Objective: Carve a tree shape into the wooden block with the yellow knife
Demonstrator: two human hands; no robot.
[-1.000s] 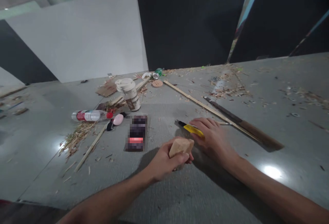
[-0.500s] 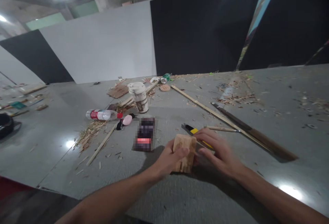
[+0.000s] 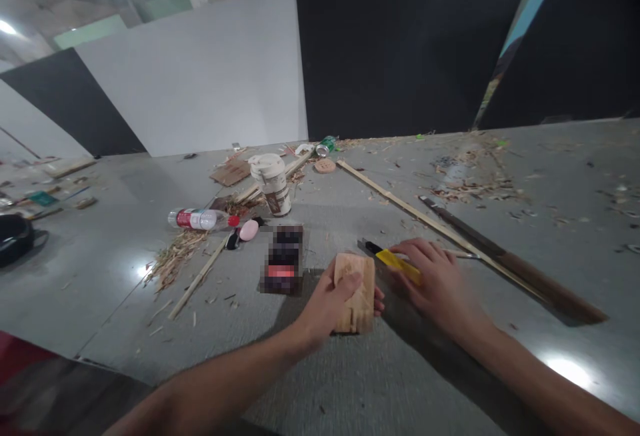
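Left hand (image 3: 327, 306) grips a pale wooden block (image 3: 356, 293), fingers wrapped around it, standing it on the grey floor (image 3: 350, 383). Just beside it, the right hand (image 3: 437, 283) lies loosely open over a yellow utility knife (image 3: 395, 261). Farther off stand a lidded paper cup (image 3: 271, 183), whose print is too small to read, and a red-labelled water bottle (image 3: 200, 219) lying flat.
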